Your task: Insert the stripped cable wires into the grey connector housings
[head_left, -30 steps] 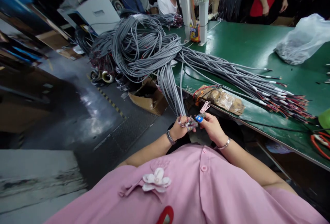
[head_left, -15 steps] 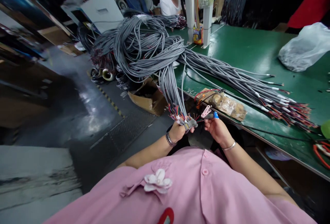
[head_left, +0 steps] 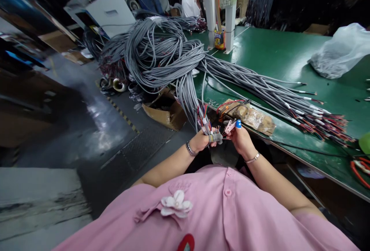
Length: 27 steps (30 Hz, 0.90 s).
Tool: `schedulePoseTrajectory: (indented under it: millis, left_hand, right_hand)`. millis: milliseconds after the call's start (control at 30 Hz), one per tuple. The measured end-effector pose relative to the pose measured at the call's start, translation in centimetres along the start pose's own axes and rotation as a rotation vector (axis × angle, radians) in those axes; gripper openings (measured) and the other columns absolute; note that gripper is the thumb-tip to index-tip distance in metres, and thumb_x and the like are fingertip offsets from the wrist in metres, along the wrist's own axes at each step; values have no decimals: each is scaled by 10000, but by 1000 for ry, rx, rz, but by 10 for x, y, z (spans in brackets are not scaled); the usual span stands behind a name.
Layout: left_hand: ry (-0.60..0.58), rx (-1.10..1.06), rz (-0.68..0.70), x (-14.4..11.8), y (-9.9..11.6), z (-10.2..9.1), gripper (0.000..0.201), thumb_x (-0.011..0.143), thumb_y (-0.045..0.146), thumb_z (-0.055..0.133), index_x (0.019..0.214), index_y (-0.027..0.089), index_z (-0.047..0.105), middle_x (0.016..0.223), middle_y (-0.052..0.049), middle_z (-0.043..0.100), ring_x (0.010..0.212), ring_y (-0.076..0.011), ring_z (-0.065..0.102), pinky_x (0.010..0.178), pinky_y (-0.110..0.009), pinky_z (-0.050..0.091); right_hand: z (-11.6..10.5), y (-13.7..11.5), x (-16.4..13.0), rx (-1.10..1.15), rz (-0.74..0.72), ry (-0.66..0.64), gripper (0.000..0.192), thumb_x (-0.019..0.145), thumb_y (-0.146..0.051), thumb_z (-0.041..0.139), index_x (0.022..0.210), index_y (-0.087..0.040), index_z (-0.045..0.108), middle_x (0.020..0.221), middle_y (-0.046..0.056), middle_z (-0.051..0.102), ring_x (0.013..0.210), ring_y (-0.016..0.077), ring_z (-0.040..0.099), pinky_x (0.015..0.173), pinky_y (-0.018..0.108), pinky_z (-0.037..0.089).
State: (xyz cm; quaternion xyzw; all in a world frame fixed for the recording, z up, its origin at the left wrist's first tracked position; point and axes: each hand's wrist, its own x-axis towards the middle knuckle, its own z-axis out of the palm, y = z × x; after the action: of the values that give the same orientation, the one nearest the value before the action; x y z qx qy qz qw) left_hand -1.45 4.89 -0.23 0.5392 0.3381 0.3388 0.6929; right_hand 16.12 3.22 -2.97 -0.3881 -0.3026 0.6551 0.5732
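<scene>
While clasping the ends of grey cables (head_left: 186, 93) in the curled fingers of the left hand (head_left: 199, 142), holding the right hand (head_left: 240, 140) just beside, with narrowly set fingers near thin coloured wires (head_left: 218, 129) and a pink clip (head_left: 229, 127); impossible to tell whether pinching either. Holding the cables in front of the green bench (head_left: 277, 46), in a bundle leading up to a coiled heap (head_left: 156, 58), with more cable ends (head_left: 323, 123) spread farther right, beyond a taped block (head_left: 253, 117) at the near edge.
</scene>
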Motion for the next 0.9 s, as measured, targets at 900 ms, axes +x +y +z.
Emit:
schedulePoseTrajectory:
  millis: [900]
  left_hand:
    - [61,277,150,-25,14,12,402,796,471,645,586,134,588,479,-6,538,469,-90,490,522,-243,397]
  right_hand:
    - [6,-10,-6,293,183,-93,394,771,-571,651,881,-194,670,803,23,672,628,112,563,559,227,494]
